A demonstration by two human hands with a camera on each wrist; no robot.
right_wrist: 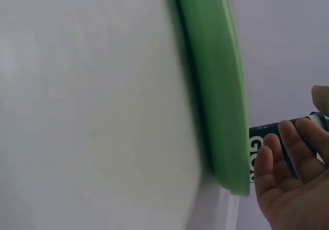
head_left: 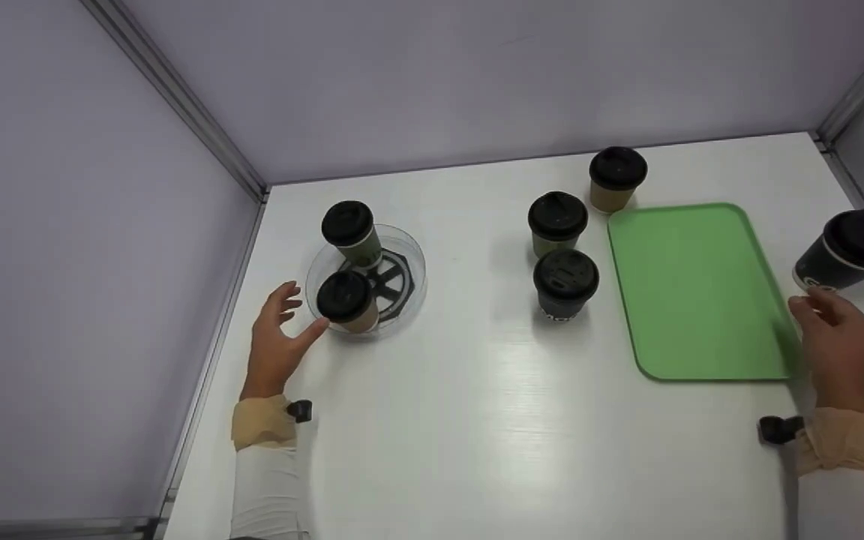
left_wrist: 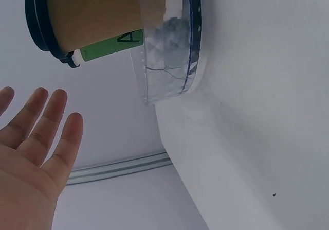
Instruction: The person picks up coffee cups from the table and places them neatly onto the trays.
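My left hand [head_left: 276, 341] has its fingers spread and thumb out beside a brown paper cup [head_left: 361, 321] with a black lid. That cup sits in a clear round dish [head_left: 418, 289], and a green cup [head_left: 363, 250] stands behind it in the same dish. The left wrist view shows the left hand [left_wrist: 38, 147] below the brown cup [left_wrist: 97, 14], with a gap between them. My right hand [head_left: 841, 341], fingers loosely bent and holding nothing, is over the green tray's [head_left: 702, 300] right side, close in front of a dark cup [head_left: 829, 262] with white lettering.
Between dish and tray stand a green cup [head_left: 552, 244] and a dark cup [head_left: 561, 304] close together, both black-lidded. Another brown cup [head_left: 612, 196] stands behind the tray's far left corner. Pale panels [head_left: 439, 82] border the white table [head_left: 462, 420] at the back and sides.
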